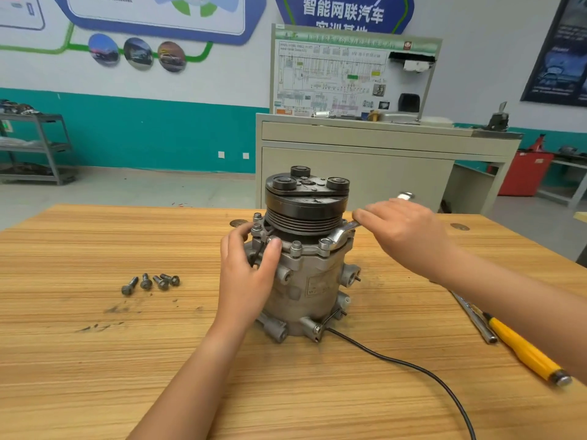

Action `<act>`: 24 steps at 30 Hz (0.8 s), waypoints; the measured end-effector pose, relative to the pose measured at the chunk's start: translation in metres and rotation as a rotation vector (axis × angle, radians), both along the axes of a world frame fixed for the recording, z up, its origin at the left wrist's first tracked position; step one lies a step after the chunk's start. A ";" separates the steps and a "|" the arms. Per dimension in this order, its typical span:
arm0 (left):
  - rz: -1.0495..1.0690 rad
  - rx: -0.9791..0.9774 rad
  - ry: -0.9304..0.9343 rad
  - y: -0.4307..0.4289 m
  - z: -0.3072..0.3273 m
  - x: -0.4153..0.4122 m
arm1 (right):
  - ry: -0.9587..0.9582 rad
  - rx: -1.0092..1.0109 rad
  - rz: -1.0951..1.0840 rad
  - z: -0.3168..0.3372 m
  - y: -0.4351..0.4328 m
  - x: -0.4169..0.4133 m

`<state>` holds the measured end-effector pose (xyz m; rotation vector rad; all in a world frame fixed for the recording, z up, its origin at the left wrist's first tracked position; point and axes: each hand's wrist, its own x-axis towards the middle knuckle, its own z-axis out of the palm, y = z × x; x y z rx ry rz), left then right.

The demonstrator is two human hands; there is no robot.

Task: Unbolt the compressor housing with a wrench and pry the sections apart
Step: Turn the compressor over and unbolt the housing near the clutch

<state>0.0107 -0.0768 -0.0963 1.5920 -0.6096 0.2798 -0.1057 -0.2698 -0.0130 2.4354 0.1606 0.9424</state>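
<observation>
Right hand [403, 233] grips the silver steel wrench [341, 235] on a flange bolt [324, 243] while left hand [251, 268] clasps the upright grey aluminium compressor housing [305, 281] mid-counter [95, 360]; a slipping wrench could round the bolt.

Place: a car-repair training workshop.
Walls: teal lower band, white above, a blue sign [344, 12] with Chinese characters and round car photos [137, 54].
Teaching gear: a wiring-diagram board [346, 77] standing on a grey cabinet [365, 166].
Storage: a metal shelf [38, 147] loaded with parts; a red cabinet [525, 174].
Work surface: a wooden desk [95, 360] carrying loose bolts [151, 282] and a yellow-handled screwdriver [527, 352].
</observation>
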 end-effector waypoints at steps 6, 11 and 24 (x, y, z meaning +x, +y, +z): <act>-0.029 -0.011 0.004 0.001 -0.002 0.005 | -0.087 0.021 0.074 0.005 -0.002 0.009; 0.028 0.015 -0.077 0.005 0.002 0.007 | -0.269 0.509 0.035 0.018 0.036 -0.044; 0.273 0.026 -0.227 0.005 0.008 -0.016 | 0.373 0.228 -0.701 0.028 0.089 -0.070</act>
